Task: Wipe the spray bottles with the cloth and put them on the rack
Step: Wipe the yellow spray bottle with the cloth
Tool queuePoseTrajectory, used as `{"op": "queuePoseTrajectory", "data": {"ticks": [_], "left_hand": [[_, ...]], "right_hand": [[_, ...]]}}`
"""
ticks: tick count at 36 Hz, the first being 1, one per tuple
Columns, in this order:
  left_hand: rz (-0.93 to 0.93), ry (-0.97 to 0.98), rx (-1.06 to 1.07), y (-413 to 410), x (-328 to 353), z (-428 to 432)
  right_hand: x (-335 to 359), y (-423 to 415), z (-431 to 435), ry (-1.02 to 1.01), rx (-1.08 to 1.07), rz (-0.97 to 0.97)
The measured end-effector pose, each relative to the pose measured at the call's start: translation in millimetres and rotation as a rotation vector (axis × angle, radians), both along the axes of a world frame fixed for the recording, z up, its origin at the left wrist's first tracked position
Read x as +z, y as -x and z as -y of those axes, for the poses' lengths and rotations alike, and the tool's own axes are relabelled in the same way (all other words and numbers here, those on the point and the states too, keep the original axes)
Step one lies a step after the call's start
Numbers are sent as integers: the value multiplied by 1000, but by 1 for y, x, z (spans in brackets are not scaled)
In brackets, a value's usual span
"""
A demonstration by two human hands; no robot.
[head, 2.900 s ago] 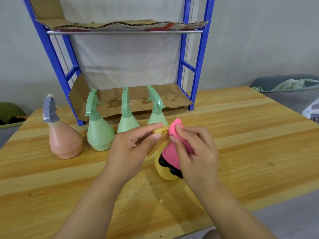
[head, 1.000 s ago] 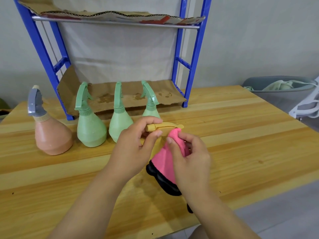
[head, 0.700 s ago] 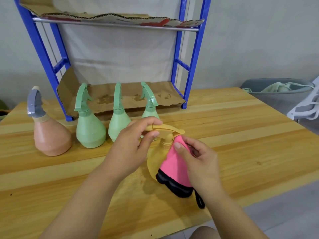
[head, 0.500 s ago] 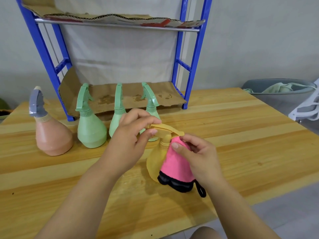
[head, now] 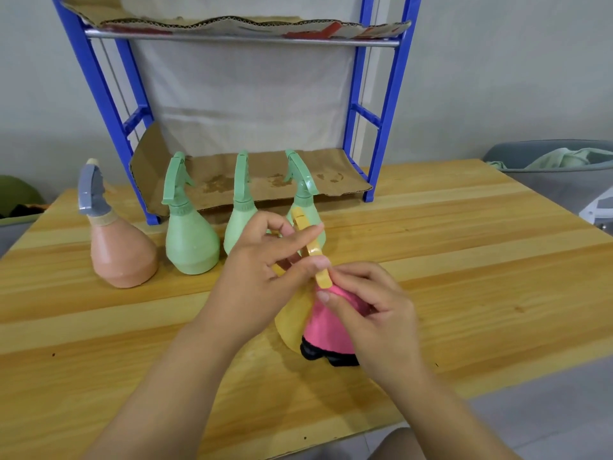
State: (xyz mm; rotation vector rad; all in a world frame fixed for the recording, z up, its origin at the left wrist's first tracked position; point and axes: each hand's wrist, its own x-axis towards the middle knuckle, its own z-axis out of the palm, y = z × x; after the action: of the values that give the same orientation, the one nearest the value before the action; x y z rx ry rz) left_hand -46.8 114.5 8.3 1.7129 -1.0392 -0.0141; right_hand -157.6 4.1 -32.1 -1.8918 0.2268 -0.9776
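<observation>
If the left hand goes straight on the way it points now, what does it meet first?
Probably the rightmost green spray bottle, standing just behind the yellow spray bottle whose head the left hand grips. Depth is unclear from this one view.

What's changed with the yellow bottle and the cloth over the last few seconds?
The right hand slid the pink cloth from the spray head down onto the belly of the yellow plastic spray bottle, whose head has swung round. Unchanged: the left hand grips the head; four other bottles stand before the blue metal rack.
</observation>
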Motion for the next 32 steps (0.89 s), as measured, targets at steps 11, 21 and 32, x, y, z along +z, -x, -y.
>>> {"op": "queuePoseTrajectory", "data": {"ticks": [11,21,32], "left_hand": [[-124,39,-26,-1,6,-13],[-193,69,-11,-4,5,-15],[-170,79,11,-2,1,-15]], "right_hand": [[8,-16,-10,-140,-11,-119],[18,-32,3,-210,117,-360],[16,-17,6,101,54,-519]]}}
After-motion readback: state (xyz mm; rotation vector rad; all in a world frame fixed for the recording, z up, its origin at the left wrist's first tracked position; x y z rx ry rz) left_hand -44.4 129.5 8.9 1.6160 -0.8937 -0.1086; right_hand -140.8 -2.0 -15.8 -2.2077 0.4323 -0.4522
